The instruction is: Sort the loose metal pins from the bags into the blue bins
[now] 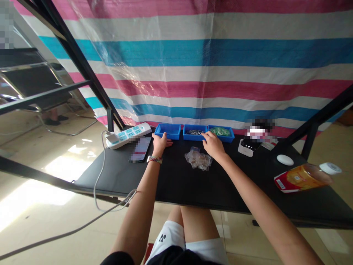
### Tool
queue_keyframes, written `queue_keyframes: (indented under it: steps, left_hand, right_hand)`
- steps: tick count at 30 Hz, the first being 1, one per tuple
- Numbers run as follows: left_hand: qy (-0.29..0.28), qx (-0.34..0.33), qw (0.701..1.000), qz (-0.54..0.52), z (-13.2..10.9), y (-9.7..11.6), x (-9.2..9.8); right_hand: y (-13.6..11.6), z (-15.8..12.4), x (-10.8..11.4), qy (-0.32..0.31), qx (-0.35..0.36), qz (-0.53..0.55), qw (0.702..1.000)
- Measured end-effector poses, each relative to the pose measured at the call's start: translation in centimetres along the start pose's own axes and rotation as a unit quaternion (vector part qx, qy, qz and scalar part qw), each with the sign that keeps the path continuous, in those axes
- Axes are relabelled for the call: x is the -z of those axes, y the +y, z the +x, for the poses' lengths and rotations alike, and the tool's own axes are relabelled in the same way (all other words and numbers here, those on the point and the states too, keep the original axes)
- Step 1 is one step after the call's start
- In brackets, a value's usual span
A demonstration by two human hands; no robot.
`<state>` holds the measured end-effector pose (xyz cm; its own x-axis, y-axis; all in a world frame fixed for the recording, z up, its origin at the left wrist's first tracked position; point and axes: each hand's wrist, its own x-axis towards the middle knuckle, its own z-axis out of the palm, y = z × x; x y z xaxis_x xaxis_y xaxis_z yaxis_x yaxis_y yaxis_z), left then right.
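Three small blue trays stand in a row at the far edge of the black table (193,184). My left hand (160,143) lies flat, fingers stretched, touching the front of the left tray (167,130), which looks empty. My right hand (213,143) reaches to the front rim of the middle tray (194,132), which holds small dark metal parts; its fingers are curled and I cannot make out anything in them. The right tray (221,133) holds green pieces. A heap of small clear plastic bags (198,159) lies between my hands.
A white power strip (129,135) and a phone (140,149) lie at the left. To the right are a white device (247,147), a white round object (285,159) and a bottle lying on its side (303,177). A striped tarp hangs behind.
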<state>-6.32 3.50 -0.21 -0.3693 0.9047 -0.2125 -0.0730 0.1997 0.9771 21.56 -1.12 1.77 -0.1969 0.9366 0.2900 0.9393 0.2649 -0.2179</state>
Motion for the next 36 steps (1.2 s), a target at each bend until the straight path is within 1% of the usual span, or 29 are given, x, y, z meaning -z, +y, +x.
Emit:
queue_keyframes:
  steps: [4, 6, 8, 12, 15, 17, 19, 20, 21, 22, 25, 26, 29, 30, 31, 32, 33, 34, 35, 36]
  left_hand:
    - [-0.002, -0.012, 1.000, -0.028, 0.5, 0.1, -0.4]
    - [-0.014, -0.021, 0.998, -0.053, 0.2, 0.1, -0.5]
    - [-0.022, -0.018, 0.997, -0.075, -0.4, 0.0, -0.5]
    - [-0.023, 0.006, 0.996, -0.086, -2.1, -0.5, -0.5]
    - [-0.015, 0.011, 0.997, -0.081, -3.6, -0.8, -0.6]
    - [0.006, -0.011, 0.997, -0.074, -4.7, -1.0, -0.7]
    - [0.026, -0.067, 0.996, -0.053, -6.0, -1.0, -1.0]
    - [0.020, -0.099, 0.994, -0.040, -6.8, -0.9, -1.3]
    - [-0.002, -0.120, 0.992, -0.032, -7.6, -0.7, -1.6]
    - [-0.048, -0.127, 0.990, -0.030, -8.4, -0.4, -2.0]
    - [-0.177, -0.089, 0.979, -0.054, -10.6, 0.6, -3.4]
    - [-0.205, -0.075, 0.973, -0.074, -11.1, 0.8, -3.8]
    - [-0.242, -0.049, 0.960, -0.130, -12.1, 1.1, -4.6]
    - [-0.257, -0.042, 0.956, -0.138, -12.3, 1.1, -4.6]
    - [-0.276, -0.033, 0.950, -0.140, -12.4, 1.0, -4.6]
    - [-0.296, -0.021, 0.944, -0.141, -12.4, 1.0, -4.5]
    - [-0.317, -0.006, 0.938, -0.141, -12.5, 0.9, -4.4]
    - [-0.337, 0.009, 0.931, -0.140, -12.6, 0.8, -4.4]
    - [-0.359, 0.022, 0.923, -0.138, -12.7, 0.8, -4.5]
    - [-0.384, 0.032, 0.913, -0.132, -12.9, 0.8, -4.7]
  right_hand:
    - [-1.3, 0.9, 0.8, -0.062, -0.036, -0.057, 0.996]
    - [-1.8, 1.3, 1.0, -0.075, -0.038, -0.070, 0.994]
    - [-2.1, 1.5, 1.2, -0.074, -0.031, -0.074, 0.994]
    - [-1.9, 1.3, 1.6, -0.035, -0.006, -0.063, 0.997]
    - [-1.3, 0.5, 1.9, -0.006, 0.006, -0.042, 0.999]
    - [-0.9, -0.5, 2.3, 0.014, 0.010, -0.025, 1.000]
    - [-0.7, -1.8, 2.8, 0.041, 0.017, -0.006, 0.999]
    - [-0.8, -2.5, 3.1, 0.057, 0.022, 0.004, 0.998]
    - [-1.0, -3.2, 3.4, 0.071, 0.029, 0.014, 0.997]
    - [-1.3, -4.0, 3.8, 0.083, 0.035, 0.025, 0.996]
    - [-2.6, -6.4, 4.8, 0.110, 0.049, 0.062, 0.991]
    - [-3.1, -7.2, 5.2, 0.118, 0.053, 0.077, 0.989]
    - [-3.6, -9.7, 6.5, 0.132, 0.066, 0.152, 0.977]
    - [-3.4, -10.6, 6.9, 0.140, 0.059, 0.189, 0.970]
    - [-2.9, -11.4, 7.4, 0.165, 0.031, 0.229, 0.959]
    - [-2.3, -12.2, 7.8, 0.203, -0.018, 0.262, 0.943]
    - [-1.5, -12.9, 8.1, 0.242, -0.083, 0.297, 0.920]
    - [-0.8, -13.6, 8.3, 0.249, -0.147, 0.354, 0.889]
    - [0.0, -14.2, 8.4, 0.222, -0.202, 0.440, 0.846]
    - [0.7, -14.9, 8.3, 0.154, -0.240, 0.543, 0.790]
